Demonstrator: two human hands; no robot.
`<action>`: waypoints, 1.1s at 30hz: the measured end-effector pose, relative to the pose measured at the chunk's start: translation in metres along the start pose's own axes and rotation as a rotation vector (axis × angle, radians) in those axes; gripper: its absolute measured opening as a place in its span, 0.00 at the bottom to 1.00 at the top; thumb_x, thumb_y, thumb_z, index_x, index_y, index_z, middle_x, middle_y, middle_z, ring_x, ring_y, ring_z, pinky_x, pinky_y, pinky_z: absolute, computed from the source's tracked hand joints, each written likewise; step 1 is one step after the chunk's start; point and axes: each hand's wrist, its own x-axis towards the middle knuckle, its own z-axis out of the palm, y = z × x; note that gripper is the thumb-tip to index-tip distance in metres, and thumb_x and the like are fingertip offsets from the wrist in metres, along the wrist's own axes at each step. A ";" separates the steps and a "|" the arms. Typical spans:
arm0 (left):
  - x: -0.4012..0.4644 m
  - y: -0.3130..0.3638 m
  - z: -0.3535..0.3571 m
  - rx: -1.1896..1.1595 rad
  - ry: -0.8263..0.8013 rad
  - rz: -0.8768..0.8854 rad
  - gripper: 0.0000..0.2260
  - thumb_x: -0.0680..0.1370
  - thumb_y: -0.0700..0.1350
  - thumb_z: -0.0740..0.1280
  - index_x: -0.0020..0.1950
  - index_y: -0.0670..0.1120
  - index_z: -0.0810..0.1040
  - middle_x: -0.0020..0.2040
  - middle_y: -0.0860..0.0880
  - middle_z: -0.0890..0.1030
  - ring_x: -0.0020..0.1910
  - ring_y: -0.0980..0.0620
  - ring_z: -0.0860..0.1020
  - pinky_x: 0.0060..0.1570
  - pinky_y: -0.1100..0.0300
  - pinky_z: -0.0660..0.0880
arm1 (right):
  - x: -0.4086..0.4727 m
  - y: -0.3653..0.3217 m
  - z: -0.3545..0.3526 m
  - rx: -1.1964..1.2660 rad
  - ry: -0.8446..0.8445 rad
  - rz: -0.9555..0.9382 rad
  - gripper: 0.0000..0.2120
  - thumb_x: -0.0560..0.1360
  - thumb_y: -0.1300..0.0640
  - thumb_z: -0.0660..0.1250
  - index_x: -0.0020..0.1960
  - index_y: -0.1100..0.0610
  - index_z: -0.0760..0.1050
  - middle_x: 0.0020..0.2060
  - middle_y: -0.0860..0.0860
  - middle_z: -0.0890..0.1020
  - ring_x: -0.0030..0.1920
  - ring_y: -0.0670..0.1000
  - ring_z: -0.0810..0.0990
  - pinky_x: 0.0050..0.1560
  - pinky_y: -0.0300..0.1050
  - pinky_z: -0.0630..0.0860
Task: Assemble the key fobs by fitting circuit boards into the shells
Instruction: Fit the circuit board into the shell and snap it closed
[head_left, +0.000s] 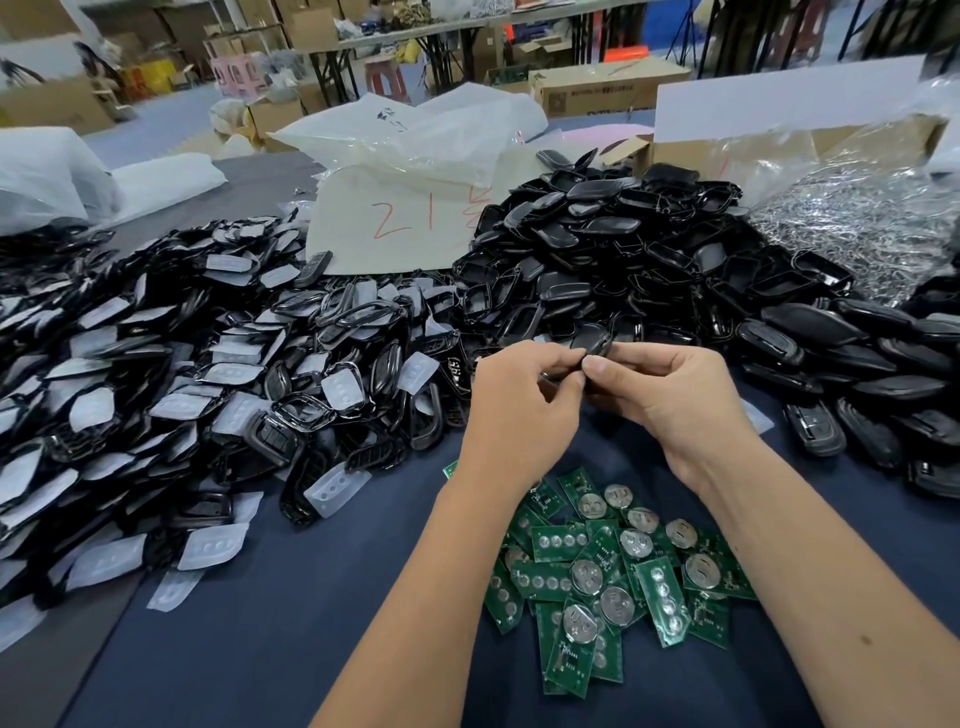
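Green circuit boards (613, 571) lie loose in a heap nearest the camera, w/ lots left to fit. Just beyond, left hand (519, 395) & right hand (670, 389) meet, both pinching one black shell (592, 343); can't tell if a board's inside. Big shell piles (623, 249) suggest early-to-mid job.

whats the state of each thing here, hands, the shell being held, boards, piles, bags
left hand: fingers curled, pinching the black shell
right hand: fingers curled, pinching the same shell
black shell: held between both hands above the cloth, mostly hidden
circuit boards: loose heap on the blue cloth, overlapping
shell pile: heaped, loose
plastic bag: open, crumpled
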 end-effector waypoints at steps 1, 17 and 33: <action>0.000 0.000 0.000 0.013 -0.014 0.022 0.10 0.76 0.40 0.73 0.56 0.49 0.87 0.45 0.57 0.83 0.46 0.61 0.80 0.47 0.68 0.76 | -0.001 0.000 0.001 -0.015 0.010 -0.013 0.13 0.64 0.56 0.82 0.47 0.58 0.89 0.44 0.61 0.88 0.47 0.61 0.89 0.48 0.51 0.86; 0.005 -0.005 -0.012 -0.017 -0.091 -0.146 0.14 0.71 0.37 0.79 0.46 0.57 0.87 0.37 0.64 0.84 0.40 0.63 0.82 0.45 0.63 0.81 | 0.003 0.000 -0.015 -0.401 -0.174 -0.176 0.14 0.76 0.61 0.77 0.58 0.46 0.85 0.47 0.51 0.88 0.42 0.57 0.87 0.37 0.42 0.82; 0.009 -0.016 -0.028 0.046 -0.135 -0.168 0.09 0.69 0.37 0.82 0.42 0.48 0.86 0.39 0.52 0.84 0.39 0.56 0.81 0.41 0.69 0.77 | 0.009 0.003 -0.022 -0.355 -0.222 -0.190 0.11 0.71 0.69 0.79 0.47 0.56 0.85 0.38 0.57 0.85 0.36 0.53 0.81 0.44 0.46 0.79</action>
